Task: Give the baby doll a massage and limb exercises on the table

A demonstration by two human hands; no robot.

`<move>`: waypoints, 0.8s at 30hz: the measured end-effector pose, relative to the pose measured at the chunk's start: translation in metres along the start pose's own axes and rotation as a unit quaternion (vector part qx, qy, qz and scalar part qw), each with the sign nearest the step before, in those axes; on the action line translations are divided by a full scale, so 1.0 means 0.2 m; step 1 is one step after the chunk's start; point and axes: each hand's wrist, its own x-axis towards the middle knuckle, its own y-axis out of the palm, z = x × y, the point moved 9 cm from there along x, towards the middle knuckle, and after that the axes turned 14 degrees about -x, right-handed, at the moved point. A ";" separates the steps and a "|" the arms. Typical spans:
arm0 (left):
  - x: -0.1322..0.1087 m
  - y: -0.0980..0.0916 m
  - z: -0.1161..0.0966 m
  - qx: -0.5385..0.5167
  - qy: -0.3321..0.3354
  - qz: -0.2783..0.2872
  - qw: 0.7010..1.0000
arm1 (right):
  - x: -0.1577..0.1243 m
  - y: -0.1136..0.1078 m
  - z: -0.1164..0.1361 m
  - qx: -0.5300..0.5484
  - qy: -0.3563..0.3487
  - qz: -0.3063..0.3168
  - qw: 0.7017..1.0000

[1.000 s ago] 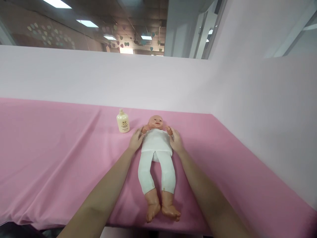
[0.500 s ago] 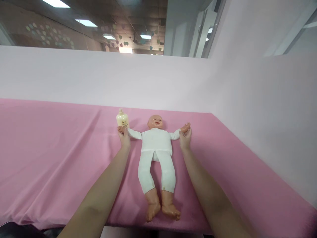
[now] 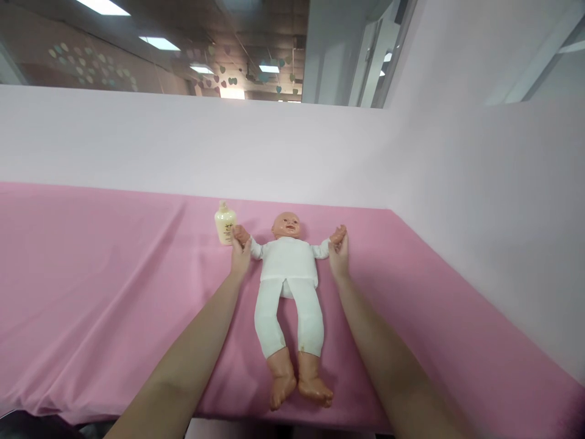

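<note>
Doll (image 3: 289,259) face-up, between left hand (image 3: 241,255) and right hand (image 3: 339,257), each pinching one doll arm near the wrist
</note>
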 end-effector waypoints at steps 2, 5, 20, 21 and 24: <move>-0.03 0.06 -0.02 0.033 -0.002 0.043 0.999 | -0.02 0.06 0.05 -0.027 -0.040 0.039 0.998; -0.06 0.15 -0.04 0.083 0.011 0.114 0.990 | -0.07 0.12 0.11 -0.093 -0.091 0.085 0.988; -0.14 0.36 -0.03 0.219 0.102 0.290 0.926 | -0.19 0.31 0.27 -0.235 -0.268 0.219 0.908; -0.14 0.35 -0.03 0.217 0.102 0.287 0.928 | -0.19 0.30 0.26 -0.232 -0.266 0.218 0.910; -0.13 0.32 -0.05 0.206 0.096 0.251 0.941 | -0.18 0.28 0.24 -0.219 -0.242 0.197 0.924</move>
